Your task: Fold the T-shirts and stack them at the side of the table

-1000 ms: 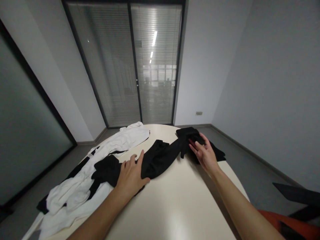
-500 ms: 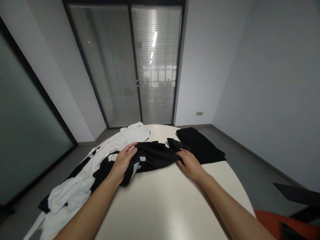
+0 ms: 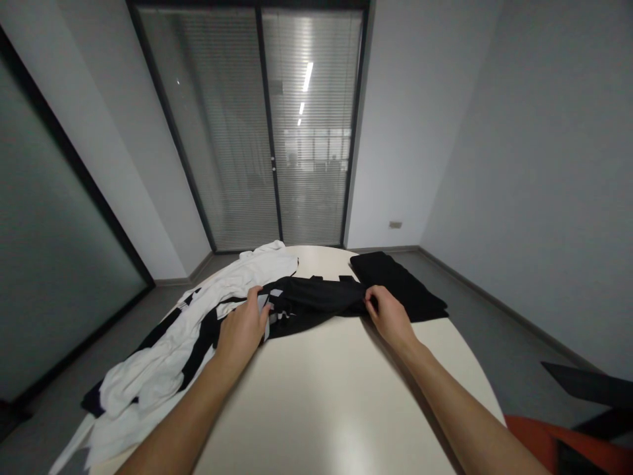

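Note:
A black garment with grey-white markings (image 3: pixel 316 297) stretches across the far middle of the table between my two hands. My left hand (image 3: pixel 244 323) grips its left end, fingers on top and thumb toward the near side, beside the light patches. At the other end my right hand (image 3: pixel 388 313) pinches the cloth between thumb and fingers. I cannot tell what kind of garment it is. A folded black cloth (image 3: pixel 400 287) lies flat just beyond my right hand, close to the held garment's right end.
White clothes (image 3: pixel 153 369) mixed with black ones lie heaped along the left edge of the pale round table (image 3: pixel 336 396). An orange and black chair (image 3: pixel 554 442) stands at the lower right. Glass doors with blinds (image 3: pixel 311 132) are behind the table.
My right hand has moved a little right and the garment is drawn straighter and flatter. Its left end, bunched under my left hand before, has been pulled up and its raised right flap lowered.

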`<act>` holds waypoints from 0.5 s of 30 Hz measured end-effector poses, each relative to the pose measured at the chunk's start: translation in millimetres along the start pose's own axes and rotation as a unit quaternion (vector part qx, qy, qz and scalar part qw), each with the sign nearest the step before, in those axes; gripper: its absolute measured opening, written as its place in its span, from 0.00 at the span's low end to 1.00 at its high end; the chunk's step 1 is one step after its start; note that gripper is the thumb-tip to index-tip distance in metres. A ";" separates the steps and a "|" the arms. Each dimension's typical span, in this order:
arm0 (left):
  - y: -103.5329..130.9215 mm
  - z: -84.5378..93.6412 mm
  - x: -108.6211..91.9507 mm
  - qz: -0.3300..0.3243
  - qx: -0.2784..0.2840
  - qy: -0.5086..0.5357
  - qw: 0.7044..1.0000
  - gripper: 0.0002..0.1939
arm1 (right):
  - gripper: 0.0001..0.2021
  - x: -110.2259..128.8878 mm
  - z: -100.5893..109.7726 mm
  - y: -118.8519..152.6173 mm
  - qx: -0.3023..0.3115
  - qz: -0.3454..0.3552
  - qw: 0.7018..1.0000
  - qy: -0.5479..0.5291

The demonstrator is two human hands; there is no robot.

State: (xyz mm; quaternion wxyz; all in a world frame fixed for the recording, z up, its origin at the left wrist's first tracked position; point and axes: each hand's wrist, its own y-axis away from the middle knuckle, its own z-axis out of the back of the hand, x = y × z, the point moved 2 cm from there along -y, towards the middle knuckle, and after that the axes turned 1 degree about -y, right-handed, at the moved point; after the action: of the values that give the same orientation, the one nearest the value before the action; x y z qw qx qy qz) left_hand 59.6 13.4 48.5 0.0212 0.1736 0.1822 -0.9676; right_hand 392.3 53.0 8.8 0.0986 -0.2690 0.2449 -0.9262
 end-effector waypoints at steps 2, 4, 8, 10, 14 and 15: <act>-8.4 -5.2 9.2 0.027 0.011 0.106 0.994 0.22 | 0.09 2.4 -2.0 0.7 0.019 0.078 0.997 -0.005; -16.1 -9.7 17.3 0.066 0.027 0.280 0.957 0.24 | 0.10 4.3 -5.3 2.0 0.033 0.131 0.991 0.010; -24.4 -10.9 26.8 0.143 0.056 0.483 0.862 0.30 | 0.11 3.1 -12.1 3.5 0.053 0.150 0.986 0.044; -26.5 -8.8 30.9 0.169 0.047 0.497 0.850 0.32 | 0.05 0.7 -12.5 2.7 0.057 0.141 0.988 0.041; -29.5 -8.0 38.4 0.208 0.027 0.516 0.830 0.36 | 0.06 -2.1 -4.8 -1.8 0.041 0.127 0.990 -0.036; -29.8 -8.5 39.3 0.198 0.025 0.510 0.836 0.39 | 0.07 -2.6 -1.5 -3.4 0.025 0.119 0.991 -0.064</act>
State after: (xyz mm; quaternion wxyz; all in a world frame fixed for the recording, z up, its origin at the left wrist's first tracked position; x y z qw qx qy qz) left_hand 22.4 45.1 37.9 0.1121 0.6756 0.1043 -0.7211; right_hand 393.5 57.3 8.3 0.2301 -0.2940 0.2448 -0.8948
